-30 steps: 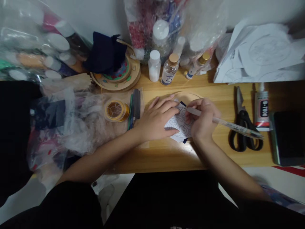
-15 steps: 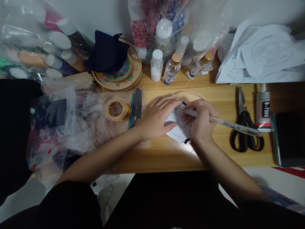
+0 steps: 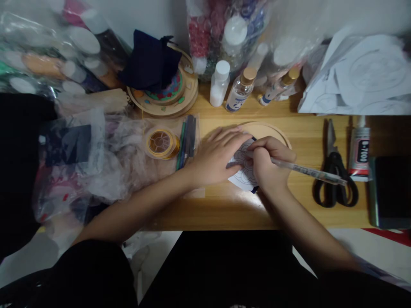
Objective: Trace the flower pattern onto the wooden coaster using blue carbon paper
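My right hand (image 3: pixel 272 164) is closed around a slim pen (image 3: pixel 310 172), its tip end over a white paper pattern (image 3: pixel 244 177) printed with a flower outline. Fingers stretched, my left hand (image 3: pixel 220 156) lies flat across the left side of that paper. Dark navy fabric (image 3: pixel 255 189) peeks out beneath the paper's edges. Behind both hands, a round wooden disc (image 3: pixel 272 127) is partly covered by them. Whether the pen's tip touches the paper is hidden by my fingers.
Scissors (image 3: pixel 334 171), a glue tube (image 3: pixel 359 149) and a phone (image 3: pixel 390 192) lie to the right. On the left are a thread spool (image 3: pixel 162 143), dark pens (image 3: pixel 186 141) and plastic bags (image 3: pixel 112 171). Small bottles (image 3: pixel 239 92) stand at the back beside stacked wooden discs (image 3: pixel 189 94).
The camera view has shifted slightly, so the table things appear a little to the right. My right hand has tilted a little with the pen; my left hand stays flat on the paper.
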The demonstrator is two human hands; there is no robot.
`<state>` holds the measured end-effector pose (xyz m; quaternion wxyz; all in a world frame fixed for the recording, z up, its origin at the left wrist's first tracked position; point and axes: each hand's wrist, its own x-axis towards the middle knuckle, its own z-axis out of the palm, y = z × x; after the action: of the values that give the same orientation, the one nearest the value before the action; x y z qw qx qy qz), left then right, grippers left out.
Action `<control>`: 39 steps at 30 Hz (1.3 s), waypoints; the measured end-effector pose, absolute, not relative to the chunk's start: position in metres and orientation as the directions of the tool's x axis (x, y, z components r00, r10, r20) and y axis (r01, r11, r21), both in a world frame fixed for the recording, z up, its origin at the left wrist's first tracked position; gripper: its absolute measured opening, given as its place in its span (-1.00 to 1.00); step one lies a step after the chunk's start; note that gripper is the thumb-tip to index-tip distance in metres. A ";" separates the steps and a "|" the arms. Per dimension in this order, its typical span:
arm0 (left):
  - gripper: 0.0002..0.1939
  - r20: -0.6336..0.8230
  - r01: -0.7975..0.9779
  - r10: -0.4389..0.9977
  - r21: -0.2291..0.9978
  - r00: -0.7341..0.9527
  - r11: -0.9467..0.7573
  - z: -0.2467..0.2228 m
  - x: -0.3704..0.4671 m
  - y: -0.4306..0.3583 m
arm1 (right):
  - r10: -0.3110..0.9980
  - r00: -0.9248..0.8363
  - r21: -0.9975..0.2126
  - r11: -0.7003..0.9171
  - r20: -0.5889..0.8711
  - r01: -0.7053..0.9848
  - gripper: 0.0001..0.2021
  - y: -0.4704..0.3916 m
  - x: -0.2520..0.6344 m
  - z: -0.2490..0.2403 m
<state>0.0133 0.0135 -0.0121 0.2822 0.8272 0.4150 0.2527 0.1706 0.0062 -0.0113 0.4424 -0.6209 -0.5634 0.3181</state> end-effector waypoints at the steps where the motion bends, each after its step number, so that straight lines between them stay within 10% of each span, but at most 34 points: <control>1: -0.39 0.183 0.545 0.829 0.676 0.528 -0.496 -0.012 0.013 0.014 | 0.982 0.160 -0.904 0.022 0.099 0.426 -0.85 0.006 0.170 -0.011; 39: -0.47 0.211 0.540 0.818 0.659 0.536 -0.523 -0.013 0.013 0.014 | 0.985 0.091 -0.866 0.081 0.144 0.494 -0.84 0.008 0.167 -0.007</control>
<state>0.0133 0.0144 -0.0133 0.2694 0.8338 0.4071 0.2578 0.1668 0.0077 -0.0067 0.4162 -0.6101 -0.6062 0.2952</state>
